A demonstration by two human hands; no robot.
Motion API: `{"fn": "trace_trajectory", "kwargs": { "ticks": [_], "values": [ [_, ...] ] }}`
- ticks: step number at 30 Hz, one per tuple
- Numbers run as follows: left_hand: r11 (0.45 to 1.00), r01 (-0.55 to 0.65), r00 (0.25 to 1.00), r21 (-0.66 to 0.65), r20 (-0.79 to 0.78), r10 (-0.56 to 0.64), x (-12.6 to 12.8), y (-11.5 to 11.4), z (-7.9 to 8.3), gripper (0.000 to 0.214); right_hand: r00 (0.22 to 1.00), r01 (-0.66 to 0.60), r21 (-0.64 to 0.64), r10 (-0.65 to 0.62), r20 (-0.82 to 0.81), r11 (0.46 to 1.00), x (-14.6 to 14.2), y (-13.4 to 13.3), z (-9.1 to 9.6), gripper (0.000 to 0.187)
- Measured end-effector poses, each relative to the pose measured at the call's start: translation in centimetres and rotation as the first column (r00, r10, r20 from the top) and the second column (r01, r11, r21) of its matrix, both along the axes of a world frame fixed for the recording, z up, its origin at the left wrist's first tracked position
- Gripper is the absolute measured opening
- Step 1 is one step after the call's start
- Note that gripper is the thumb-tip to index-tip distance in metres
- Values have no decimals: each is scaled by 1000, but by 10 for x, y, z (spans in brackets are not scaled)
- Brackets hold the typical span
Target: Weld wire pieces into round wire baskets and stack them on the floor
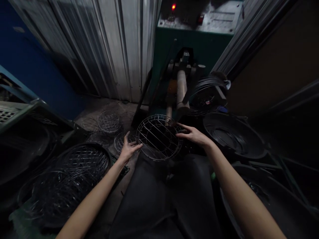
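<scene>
A round wire rack (159,138), with a double-ring rim and straight bars across it, is held tilted above my lap in front of the machine. My right hand (193,135) grips its right rim between thumb and fingers. At the left rim is my left hand (129,149), its thumb and fingers spread, with fingertips at the wire edge. Just beyond the rack, the machine's metal arm (181,87) and a thinner rod below it reach toward me. Dim light hides the rack's far contact with the rod.
Several wire racks (109,121) lie on the floor at left. A black basin (108,154) holds a pile of them. Dark pans (234,136) stand at right, beside a wire coil (208,84). The green machine (194,41) shows a red light (173,6). A crate (37,109) stands left.
</scene>
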State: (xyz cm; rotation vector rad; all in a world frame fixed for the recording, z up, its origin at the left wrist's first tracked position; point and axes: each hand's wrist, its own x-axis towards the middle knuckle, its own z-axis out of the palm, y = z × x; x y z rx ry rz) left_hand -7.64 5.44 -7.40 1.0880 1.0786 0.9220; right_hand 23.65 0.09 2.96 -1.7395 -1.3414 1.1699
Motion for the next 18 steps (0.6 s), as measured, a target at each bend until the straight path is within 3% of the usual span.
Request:
{"fn": "trace_trajectory", "kwargs": {
  "ticks": [7,14,18],
  "values": [
    [999,33,997,38,62,-35,3,16,-17,120,978,16,29,-21,206,999,5,4,-7,75],
    [997,50,998,57,42,-53,4,25,-19,121,954,32,85,-56,296,996,2,2,-11,70],
    [996,56,996,66,63,-61,4,26,-19,122,937,82,126,-120,328,989,-1,2,-13,76]
  ]
}}
